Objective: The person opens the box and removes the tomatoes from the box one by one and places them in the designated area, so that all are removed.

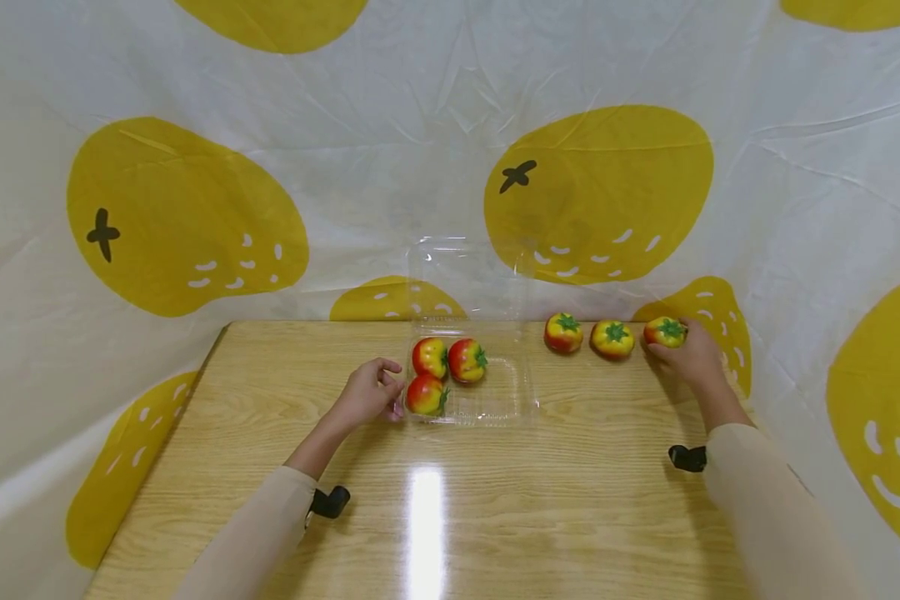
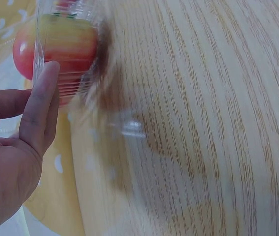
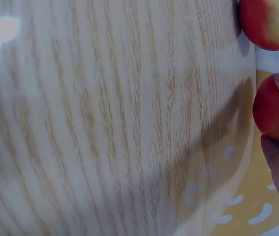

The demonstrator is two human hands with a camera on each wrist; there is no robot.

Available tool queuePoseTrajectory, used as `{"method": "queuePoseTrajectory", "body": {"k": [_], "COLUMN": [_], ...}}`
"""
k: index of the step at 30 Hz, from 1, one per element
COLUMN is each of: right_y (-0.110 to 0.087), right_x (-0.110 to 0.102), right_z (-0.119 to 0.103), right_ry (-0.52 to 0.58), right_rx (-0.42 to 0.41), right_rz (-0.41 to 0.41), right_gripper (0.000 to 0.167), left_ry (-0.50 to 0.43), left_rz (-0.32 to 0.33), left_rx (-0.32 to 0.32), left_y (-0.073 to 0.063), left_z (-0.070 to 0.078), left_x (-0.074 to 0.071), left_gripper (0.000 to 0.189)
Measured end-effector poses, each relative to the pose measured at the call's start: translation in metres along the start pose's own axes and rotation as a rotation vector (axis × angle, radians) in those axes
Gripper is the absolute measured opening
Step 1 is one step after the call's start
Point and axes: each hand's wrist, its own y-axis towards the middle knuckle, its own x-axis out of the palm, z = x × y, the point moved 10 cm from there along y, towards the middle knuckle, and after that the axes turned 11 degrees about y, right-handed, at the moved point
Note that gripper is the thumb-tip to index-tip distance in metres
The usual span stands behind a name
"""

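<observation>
A clear plastic clamshell box (image 1: 502, 400) lies on the table with its lid (image 1: 465, 279) raised at the back. Three red-and-yellow tomatoes with green leaf tops sit in its left part: a back left one (image 1: 429, 357), a back right one (image 1: 467, 360) and a front one (image 1: 426, 394). My left hand (image 1: 367, 392) pinches the box's left rim between thumb and fingers (image 2: 40, 103). At the far right, my right hand (image 1: 693, 354) grips another tomato (image 1: 663, 332) between thumb and fingertips, near the table's back edge.
Two more tomatoes, one nearer the box (image 1: 563, 333) and one nearer my right hand (image 1: 612, 339), stand along the back edge of the wooden table (image 1: 540, 500). A white cloth (image 1: 390, 183) with big yellow fruit prints hangs behind and at the sides.
</observation>
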Motion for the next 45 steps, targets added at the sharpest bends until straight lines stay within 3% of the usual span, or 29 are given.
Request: {"method": "queuePoseTrajectory", "body": {"k": [19, 38, 45], "right_y": [0.002, 0.001, 0.003], "right_x": [0.008, 0.015, 0.015], "right_z": [0.007, 0.008, 0.016], "right_ry": [-0.028, 0.056, 0.072], "right_rx": [-0.008, -0.011, 0.04], "right_rz": [0.058, -0.003, -0.021], "right_gripper": [0.087, 0.089, 0.094], "left_ry": [0.008, -0.004, 0.0], "left_rz": [0.005, 0.009, 0.01], "left_rx": [-0.017, -0.015, -0.011], "left_y": [-0.004, -0.001, -0.001], "left_z": [0.0, -0.001, 0.0], "left_x": [0.001, -0.001, -0.001], "left_gripper": [0.034, 0.034, 0.034]}}
